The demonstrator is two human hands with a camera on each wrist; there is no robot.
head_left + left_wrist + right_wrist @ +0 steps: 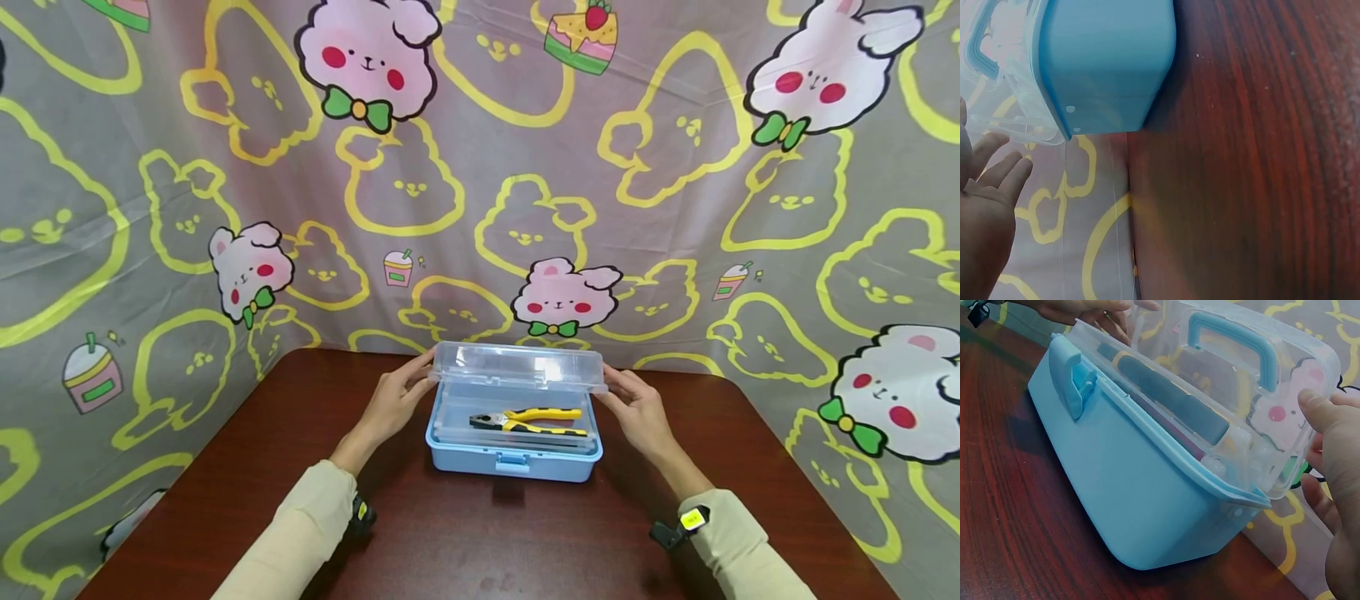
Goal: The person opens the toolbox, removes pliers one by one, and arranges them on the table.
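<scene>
The clear lid (517, 363) looks light, stiff and slippery, best held at its ends, where left grip (390, 407) and right grip (641, 412) pinch it narrowly.

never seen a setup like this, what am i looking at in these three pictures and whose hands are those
There is no robot here: a person is working with bare hands. The wide picture comes from a camera worn on the head, looking forward and down. The other two come from cameras on the left and right wrists, so they show the work up close and tilted.

On the dark wooden table sits an open light blue box, with yellow-and-black pliers lying inside. The right hand grips one end of the raised clear lid. The left hand is at the other end; its grip is hard to make out. Behind hangs a patterned cloth.
</scene>
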